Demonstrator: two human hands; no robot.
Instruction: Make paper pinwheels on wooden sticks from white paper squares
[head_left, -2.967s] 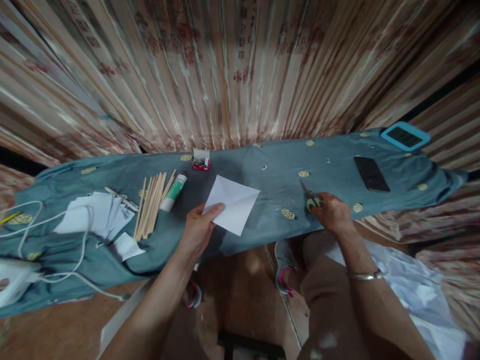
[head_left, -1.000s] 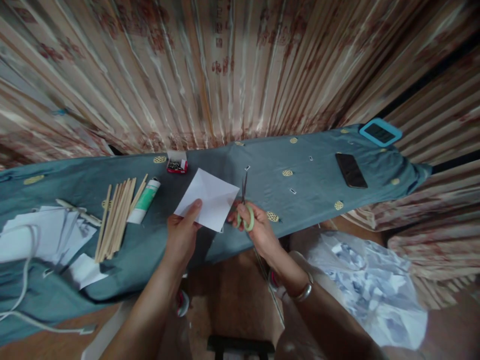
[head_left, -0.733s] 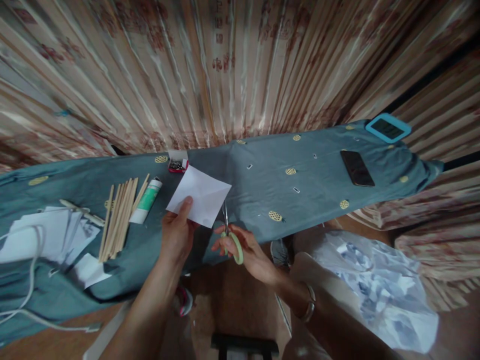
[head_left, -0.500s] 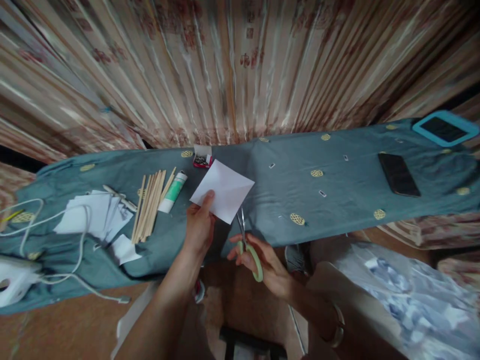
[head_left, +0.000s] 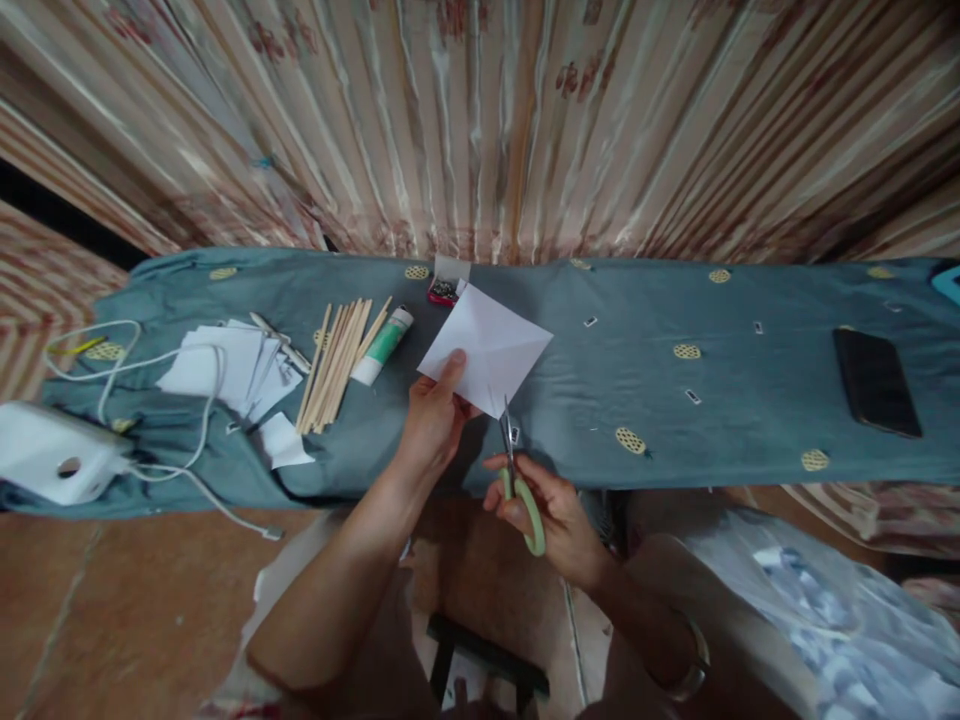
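My left hand (head_left: 435, 420) pinches the lower left corner of a white folded paper square (head_left: 487, 345), held just above the blue-grey cloth (head_left: 615, 360) of the table. My right hand (head_left: 551, 505) grips green-handled scissors (head_left: 517, 470). Their blades point up and meet the paper's bottom corner. Both hands hover over the table's near edge.
Left of the paper lie a green-and-white glue tube (head_left: 382, 345), a bundle of wooden sticks (head_left: 337, 365), a stack of white paper pieces (head_left: 225, 365), and a white device (head_left: 52, 450) with a cable. A small red box (head_left: 444, 288) sits at the back, a black phone (head_left: 874, 380) at right.
My right hand picked the scissors up from the right side of the table and brought them under the paper. The blades now touch its bottom corner. My left hand kept holding the paper.
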